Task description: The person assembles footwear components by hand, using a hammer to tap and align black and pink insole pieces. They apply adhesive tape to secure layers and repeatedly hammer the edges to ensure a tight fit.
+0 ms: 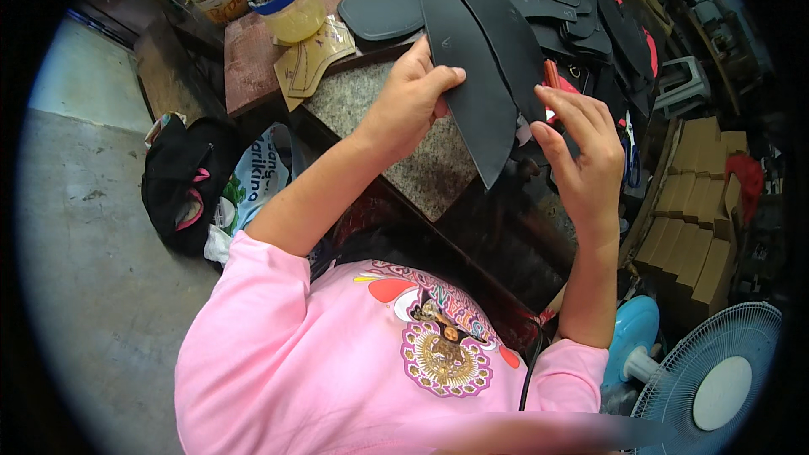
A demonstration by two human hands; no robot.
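Observation:
My left hand is closed on a black, smooth curved panel, thumb on top, with its pointed end toward me. A second black panel lies along its right side, a thin curved line between them. Beside the right edge of the panels is my right hand, thumb and fingers apart. Its fingertips are close to that edge; whether they touch it I cannot tell. Behind, a black rounded piece lies on the worktable. Under the panels is a speckled grey slab.
A blue-rimmed jar of yellowish stuff stands on tan pattern pieces at the left. Many black cut pieces are piled at the back right. Blue-handled scissors hang at the right edge. A fan stands at the lower right.

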